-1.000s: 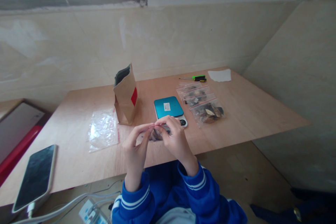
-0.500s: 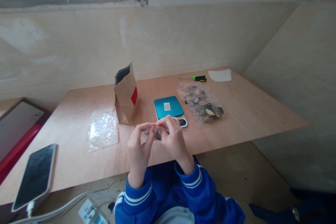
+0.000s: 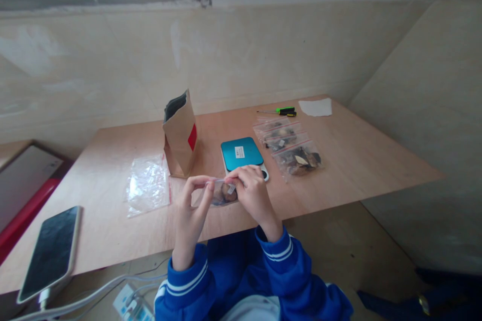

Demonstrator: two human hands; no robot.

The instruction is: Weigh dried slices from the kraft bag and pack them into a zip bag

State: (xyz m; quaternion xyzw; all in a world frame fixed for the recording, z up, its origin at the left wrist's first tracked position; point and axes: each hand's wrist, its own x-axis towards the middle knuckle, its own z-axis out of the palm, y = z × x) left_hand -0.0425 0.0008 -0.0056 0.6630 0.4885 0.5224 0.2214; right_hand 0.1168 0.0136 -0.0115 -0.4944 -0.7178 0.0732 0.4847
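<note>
A small clear zip bag (image 3: pixel 222 194) with brown, dried-looking pieces and a white slip in it hangs between my hands at the table's near edge. My left hand (image 3: pixel 192 200) pinches the bag's top edge at its left part. My right hand (image 3: pixel 250 193) grips the same edge farther right, thumb against the fingers. Just beyond my hands lies a kitchen scale (image 3: pixel 242 153) with a blue top; my right hand hides part of its front. To the right lie several filled zip bags (image 3: pixel 299 160), overlapping in a row.
An open brown paper bag (image 3: pixel 179 143) with a red patch stands left of the scale. Beside it lie empty clear bags (image 3: pixel 148 185). A phone (image 3: pixel 50 248) with a cable rests at the left edge. Screwdrivers (image 3: pixel 284 111) and white paper (image 3: pixel 316 107) are at the back.
My hands have moved apart along the bag's top edge, the left one going left and the right one slightly right. More of the bag and its brown contents now shows between them.
</note>
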